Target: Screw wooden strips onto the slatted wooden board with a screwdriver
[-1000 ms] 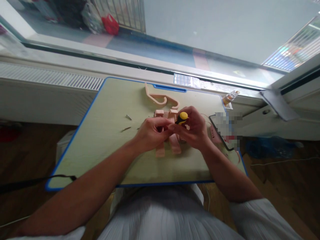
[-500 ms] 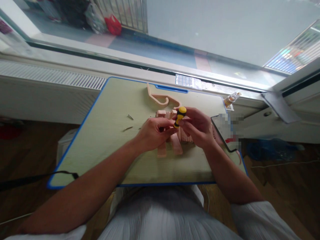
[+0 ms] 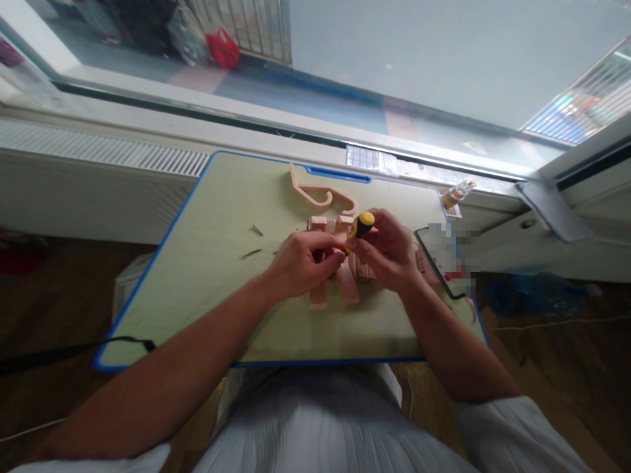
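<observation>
A pale wooden assembly (image 3: pixel 340 282) of flat pieces lies in the middle of a green lap desk with a blue rim (image 3: pixel 197 236). My right hand (image 3: pixel 389 253) is closed round a small yellow and black screwdriver (image 3: pixel 361 226), its tip pointing down into the wood. My left hand (image 3: pixel 300 263) is closed in a pinch on the wooden assembly right beside the screwdriver's tip. What sits under the tip is hidden by my fingers.
A curved wooden hook piece (image 3: pixel 320 194) lies behind the assembly. Loose screws (image 3: pixel 255 230) lie on the desk to the left. A phone (image 3: pixel 444 259) rests at the desk's right edge, and a small bottle (image 3: pixel 456 194) lies on the window sill.
The screwdriver's handle has tipped to the right and dropped lower, closer to the wood. My left hand has stayed pinched on the assembly.
</observation>
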A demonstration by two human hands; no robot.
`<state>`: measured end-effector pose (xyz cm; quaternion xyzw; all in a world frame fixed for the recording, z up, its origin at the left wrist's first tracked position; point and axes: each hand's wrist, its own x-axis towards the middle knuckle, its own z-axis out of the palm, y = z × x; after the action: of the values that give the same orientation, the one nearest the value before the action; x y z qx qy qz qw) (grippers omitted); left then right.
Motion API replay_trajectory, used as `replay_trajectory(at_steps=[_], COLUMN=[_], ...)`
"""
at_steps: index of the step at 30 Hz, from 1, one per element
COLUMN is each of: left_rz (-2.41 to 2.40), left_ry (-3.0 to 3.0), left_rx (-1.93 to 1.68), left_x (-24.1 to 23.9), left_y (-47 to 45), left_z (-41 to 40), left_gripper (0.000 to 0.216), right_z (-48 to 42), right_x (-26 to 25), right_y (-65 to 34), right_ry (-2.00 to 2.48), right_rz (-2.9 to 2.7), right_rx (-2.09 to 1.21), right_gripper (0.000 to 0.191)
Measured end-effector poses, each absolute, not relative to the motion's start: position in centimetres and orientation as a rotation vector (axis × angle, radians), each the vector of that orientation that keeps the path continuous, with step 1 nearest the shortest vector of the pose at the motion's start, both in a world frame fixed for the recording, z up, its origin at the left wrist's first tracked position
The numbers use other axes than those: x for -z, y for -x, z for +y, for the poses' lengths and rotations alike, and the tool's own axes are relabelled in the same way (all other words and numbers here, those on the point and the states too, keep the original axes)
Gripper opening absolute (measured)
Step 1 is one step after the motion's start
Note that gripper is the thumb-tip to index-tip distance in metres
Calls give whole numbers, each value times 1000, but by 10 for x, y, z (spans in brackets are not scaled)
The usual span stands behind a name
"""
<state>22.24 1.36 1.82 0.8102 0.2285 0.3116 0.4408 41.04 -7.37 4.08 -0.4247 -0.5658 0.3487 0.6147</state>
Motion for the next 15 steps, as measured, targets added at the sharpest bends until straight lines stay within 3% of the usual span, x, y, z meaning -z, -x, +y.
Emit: replay_trajectory(at_steps=[15], left_rz=[548], left_ry=[-1940], left_rx=[-777], left_x=[-20], left_y=[-224], left_z=[11], left_gripper=[19], right_z=[-74], right_x=[-44], right_y=[-406], right_ry=[1088], right_rz=[-1304], right_rx=[-649], right_gripper=[41])
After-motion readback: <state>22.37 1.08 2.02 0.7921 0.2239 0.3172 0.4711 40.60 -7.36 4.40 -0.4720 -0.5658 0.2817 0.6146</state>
